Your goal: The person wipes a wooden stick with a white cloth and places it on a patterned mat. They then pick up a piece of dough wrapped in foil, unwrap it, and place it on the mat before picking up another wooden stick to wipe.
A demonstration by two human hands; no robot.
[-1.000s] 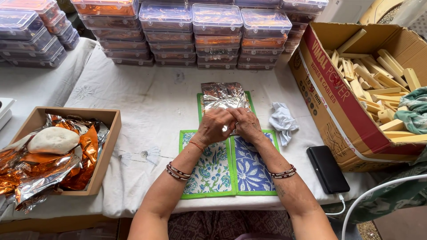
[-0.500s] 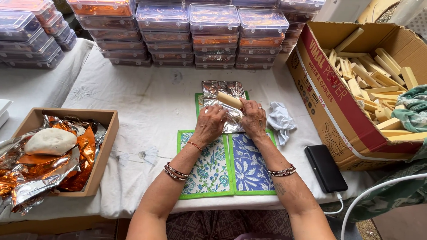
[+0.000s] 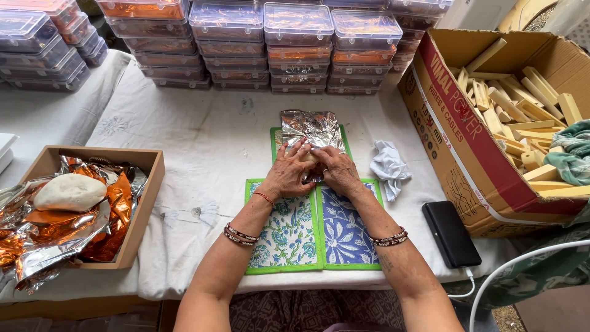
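white cloth [image 3: 203, 147] covers the whole work table, creased and faintly stained, and it hangs over the near edge. along the far side stand stacked clear plastic lidded boxes [image 3: 295, 43] with orange and silver contents, several rows wide, with more of them on a second cloth-covered surface at the far left. at the left edge of the table sits a shallow brown cardboard tray [image 3: 144, 203] lined with crumpled orange and silver foil, and a pale lump of dough [image 3: 69, 192] lies in it. on the right, a large open cardboard carton [image 3: 473, 154] holds a loose pile of pale yellow sticks [image 3: 522, 104]. a crumpled white cloth rag [image 3: 387, 167] lies just beside the hands, and a flat black phone [image 3: 450, 232] with a white cable rests near the table's front right corner.

in the middle lies a green-edged floral printed mat [image 3: 289, 233], and on its far part a crinkled sheet of silver foil [image 3: 313, 132]. the sheet's long axis runs away from the person, its far end toward the boxes, its near end under the hands. the left hand [image 3: 289, 175] and the right hand [image 3: 335, 172] meet over that near end, fingers curled down and pinching the foil around a small pale piece [image 3: 309, 157] between them, which is mostly hidden, so i cannot tell which way it points. both wrists wear beaded bangles.
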